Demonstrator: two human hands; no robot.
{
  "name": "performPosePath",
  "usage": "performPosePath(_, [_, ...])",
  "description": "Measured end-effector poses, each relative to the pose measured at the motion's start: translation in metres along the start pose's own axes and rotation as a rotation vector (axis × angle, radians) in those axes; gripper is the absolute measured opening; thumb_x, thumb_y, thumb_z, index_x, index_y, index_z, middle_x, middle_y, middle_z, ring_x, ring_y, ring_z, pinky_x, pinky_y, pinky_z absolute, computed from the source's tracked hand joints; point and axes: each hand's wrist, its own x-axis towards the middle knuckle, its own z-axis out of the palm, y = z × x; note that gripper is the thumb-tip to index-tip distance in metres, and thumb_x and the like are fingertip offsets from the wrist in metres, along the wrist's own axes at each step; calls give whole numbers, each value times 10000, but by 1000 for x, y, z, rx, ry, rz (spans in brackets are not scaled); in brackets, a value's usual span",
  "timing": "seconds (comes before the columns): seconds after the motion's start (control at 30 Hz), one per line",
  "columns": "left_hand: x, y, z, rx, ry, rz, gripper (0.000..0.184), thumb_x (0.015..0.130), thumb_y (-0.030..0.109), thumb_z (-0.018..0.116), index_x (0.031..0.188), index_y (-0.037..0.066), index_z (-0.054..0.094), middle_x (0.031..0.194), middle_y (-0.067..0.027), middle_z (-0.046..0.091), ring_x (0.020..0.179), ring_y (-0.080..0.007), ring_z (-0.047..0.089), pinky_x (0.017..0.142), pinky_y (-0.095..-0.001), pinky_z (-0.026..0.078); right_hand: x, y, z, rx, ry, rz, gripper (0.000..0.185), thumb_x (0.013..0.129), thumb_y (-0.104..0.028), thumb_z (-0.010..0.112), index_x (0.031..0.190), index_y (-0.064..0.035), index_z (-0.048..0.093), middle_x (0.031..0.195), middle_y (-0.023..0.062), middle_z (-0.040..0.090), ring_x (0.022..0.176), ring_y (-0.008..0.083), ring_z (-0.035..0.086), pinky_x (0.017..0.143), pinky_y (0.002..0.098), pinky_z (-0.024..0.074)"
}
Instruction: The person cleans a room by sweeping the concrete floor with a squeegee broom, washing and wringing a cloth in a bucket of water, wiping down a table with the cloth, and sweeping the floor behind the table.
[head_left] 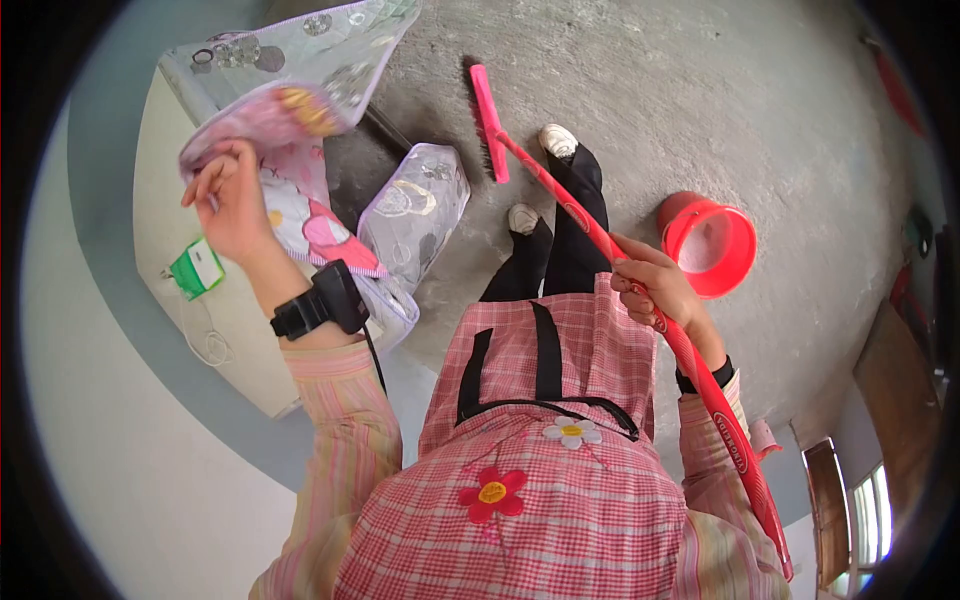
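Observation:
My right hand (655,285) is wrapped round the red handle of a broom (575,207), which slants from beside my right arm down to the floor. Its pink head (489,120) with dark bristles rests on the concrete ahead of my feet. On the other side, my left hand (235,205) is raised at a pink, patterned cloth flap (265,120), fingers apart and touching or very near its edge. That flap looks blurred and lifted. Grey patterned cloth with lilac edging (415,205) hangs around it, over the white tabletop (255,345).
A red bucket (740,245) with something pale inside stands on the floor to the right. A green and white small object (197,268) and a white cable (212,345) lie on the tabletop. My shoes (558,141) are close to the broom head.

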Motion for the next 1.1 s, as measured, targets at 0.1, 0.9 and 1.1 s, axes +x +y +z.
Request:
performPosePath(0.1, [-15, 11, 15, 157, -37, 112, 212, 798, 155, 441, 596, 119, 493, 529, 28, 329, 578, -99, 409, 935, -430, 272, 13, -4, 7, -45, -73, -13, 571, 870, -94, 483, 1398, -68, 267, 689, 44, 464, 376, 61, 361, 319, 223, 304])
performPosePath(0.9, [-195, -54, -58, 1712, 452, -652, 395, 939, 344, 409, 824, 29, 620, 659, -61, 619, 527, -128, 544, 496, -251, 412, -46, -163, -14, -113, 182, -162, 197, 877, -113, 492, 1070, -70, 489, 646, 6, 446, 394, 26, 346, 312, 162, 266])
performPosePath(1.1, [-204, -10, -99, 1629, 634, -902, 435, 894, 397, 500, 926, -21, 616, 684, -93, 650, 526, -160, 587, 490, -273, 450, -34, -129, 66, 31, 17, 70, 170, 887, -109, 500, 1036, -84, 422, 772, 45, 460, 444, 35, 350, 337, 161, 276])
